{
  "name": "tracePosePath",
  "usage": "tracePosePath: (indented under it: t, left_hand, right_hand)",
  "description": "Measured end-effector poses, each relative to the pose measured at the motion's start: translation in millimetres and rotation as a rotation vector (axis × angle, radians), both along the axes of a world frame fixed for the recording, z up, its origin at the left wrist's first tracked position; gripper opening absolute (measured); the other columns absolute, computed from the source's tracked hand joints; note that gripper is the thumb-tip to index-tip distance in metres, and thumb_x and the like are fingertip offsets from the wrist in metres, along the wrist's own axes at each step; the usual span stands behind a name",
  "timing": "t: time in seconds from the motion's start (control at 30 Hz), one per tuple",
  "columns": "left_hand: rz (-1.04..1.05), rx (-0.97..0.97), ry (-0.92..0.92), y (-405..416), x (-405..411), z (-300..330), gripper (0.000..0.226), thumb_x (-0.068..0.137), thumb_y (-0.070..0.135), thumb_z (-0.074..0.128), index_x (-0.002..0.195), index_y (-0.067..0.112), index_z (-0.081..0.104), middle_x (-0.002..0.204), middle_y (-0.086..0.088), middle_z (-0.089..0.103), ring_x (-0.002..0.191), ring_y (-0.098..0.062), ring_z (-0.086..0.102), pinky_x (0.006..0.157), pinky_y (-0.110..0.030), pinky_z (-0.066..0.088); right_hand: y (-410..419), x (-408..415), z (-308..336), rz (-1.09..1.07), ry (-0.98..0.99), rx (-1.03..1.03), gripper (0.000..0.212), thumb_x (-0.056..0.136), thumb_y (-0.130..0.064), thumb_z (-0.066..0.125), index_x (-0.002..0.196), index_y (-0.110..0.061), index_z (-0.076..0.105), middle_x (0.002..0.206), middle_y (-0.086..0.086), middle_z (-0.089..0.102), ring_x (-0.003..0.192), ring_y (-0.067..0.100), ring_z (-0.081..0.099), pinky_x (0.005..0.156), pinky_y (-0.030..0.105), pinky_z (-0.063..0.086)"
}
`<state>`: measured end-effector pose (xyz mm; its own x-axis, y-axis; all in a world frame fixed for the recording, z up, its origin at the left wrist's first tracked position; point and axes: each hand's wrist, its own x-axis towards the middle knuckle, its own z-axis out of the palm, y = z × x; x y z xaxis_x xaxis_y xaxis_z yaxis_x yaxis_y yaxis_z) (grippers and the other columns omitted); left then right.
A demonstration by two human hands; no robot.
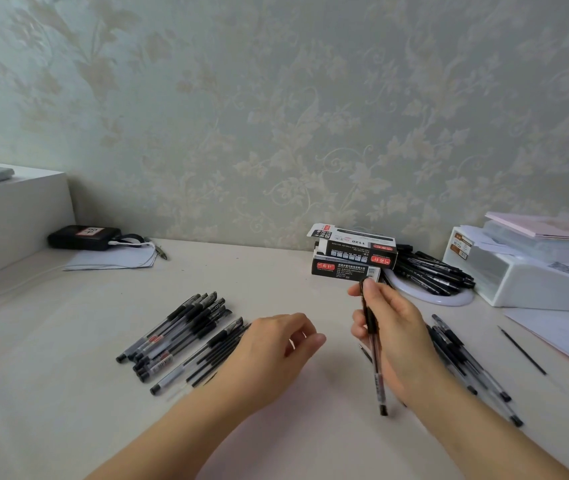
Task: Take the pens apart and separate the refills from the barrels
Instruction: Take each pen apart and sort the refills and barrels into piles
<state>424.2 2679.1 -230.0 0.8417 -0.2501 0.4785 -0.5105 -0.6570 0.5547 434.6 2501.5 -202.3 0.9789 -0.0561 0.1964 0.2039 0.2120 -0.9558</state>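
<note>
While our right hand (392,332) pinches the pen (374,344) upright above the counter (68,393) and our left hand (276,344) hovers loosely curled and empty, we judge it light, stiff, slippery, best gripped at the dark sleeve.

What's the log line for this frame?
right hand: holds pen | left hand: empty, over table | pens: left pile

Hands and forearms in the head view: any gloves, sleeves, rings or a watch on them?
No. The left hand and right hand are bare, without gloves or visible rings. Both forearms are uncovered right to the frame's bottom edge: no sleeve, watch or bracelet shows.
</note>
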Motion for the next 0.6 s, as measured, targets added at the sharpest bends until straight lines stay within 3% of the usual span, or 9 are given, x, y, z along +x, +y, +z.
tracePosePath:
  t: [0.13, 0.27, 0.4, 0.6]
  left_hand:
    - [0.004, 0.008, 0.016, -0.4, -0.3, 0.1, 0.027, 0.094, 0.048, 0.050, 0.084, 0.026, 0.063, 0.073, 0.014, 0.062, 0.068, -0.002, 0.056, 0.059, -0.011, 0.039]
    - [0.010, -0.033, 0.057, -1.6, -0.8, 2.5, 0.037, 0.095, 0.051, 0.045, 0.077, 0.022, 0.059, 0.064, 0.006, 0.062, 0.053, -0.004, 0.056, 0.048, -0.015, 0.038]
    - [-0.028, -0.016, 0.091, -1.8, -1.4, 3.1, 0.038, 0.092, 0.058, 0.043, 0.081, 0.026, 0.062, 0.072, 0.004, 0.066, 0.059, -0.010, 0.057, 0.058, -0.027, 0.045]
    - [-0.034, 0.089, 0.052, -1.3, 1.4, -2.3, 0.008, 0.095, 0.021, 0.046, 0.095, 0.022, 0.054, 0.073, 0.015, 0.057, 0.068, -0.006, 0.050, 0.061, -0.024, 0.035]
  right_hand:
    - [2.7, 4.4, -3.9, 0.137, 0.215, 0.205, 0.024, 0.097, -0.027, 0.054, 0.091, -0.007, 0.065, 0.059, 0.001, 0.046, 0.055, 0.011, 0.046, 0.054, 0.022, 0.043]
    - [11.2, 6.4, -18.6, 0.148, 0.197, 0.127, 0.021, 0.099, -0.025, 0.051, 0.087, -0.012, 0.061, 0.059, -0.001, 0.044, 0.059, 0.012, 0.047, 0.058, 0.024, 0.038]
    - [14.7, 4.6, -26.8, 0.184, 0.146, -0.028, 0.018, 0.100, -0.020, 0.051, 0.086, -0.010, 0.058, 0.068, 0.004, 0.056, 0.065, 0.016, 0.053, 0.059, 0.025, 0.043]
    - [13.2, 2.4, -28.3, 0.254, 0.074, -0.266, 0.004, 0.094, -0.013, 0.061, 0.091, -0.012, 0.060, 0.069, 0.004, 0.063, 0.059, 0.011, 0.053, 0.055, 0.020, 0.042]
